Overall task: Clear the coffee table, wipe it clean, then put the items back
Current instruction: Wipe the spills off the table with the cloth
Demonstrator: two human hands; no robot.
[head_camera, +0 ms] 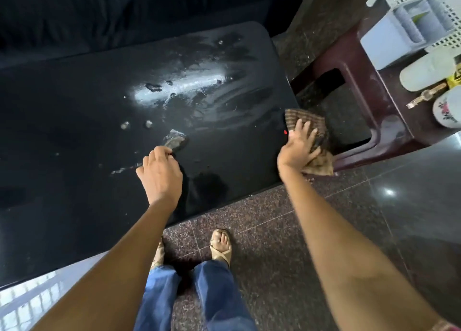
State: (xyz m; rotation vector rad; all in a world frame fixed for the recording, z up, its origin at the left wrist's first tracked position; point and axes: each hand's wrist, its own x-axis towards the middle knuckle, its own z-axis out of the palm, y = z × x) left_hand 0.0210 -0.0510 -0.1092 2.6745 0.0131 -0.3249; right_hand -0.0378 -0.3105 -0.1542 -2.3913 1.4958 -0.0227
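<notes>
A person's right hand (298, 144) presses, fingers spread, on a brown striped cloth (314, 141) at the right edge of the black coffee table (74, 121), the cloth hanging partly over the side. The left hand (159, 174) rests on the wet tabletop with fingers curled; its fingertips meet a small grey scrap (175, 139), though whether they pinch it cannot be told. Water streaks (189, 86) glisten across the far half of the surface. Just beside the table, a maroon plastic stool (361, 101) carries a white basket (421, 18) and a floral cup (447, 109).
</notes>
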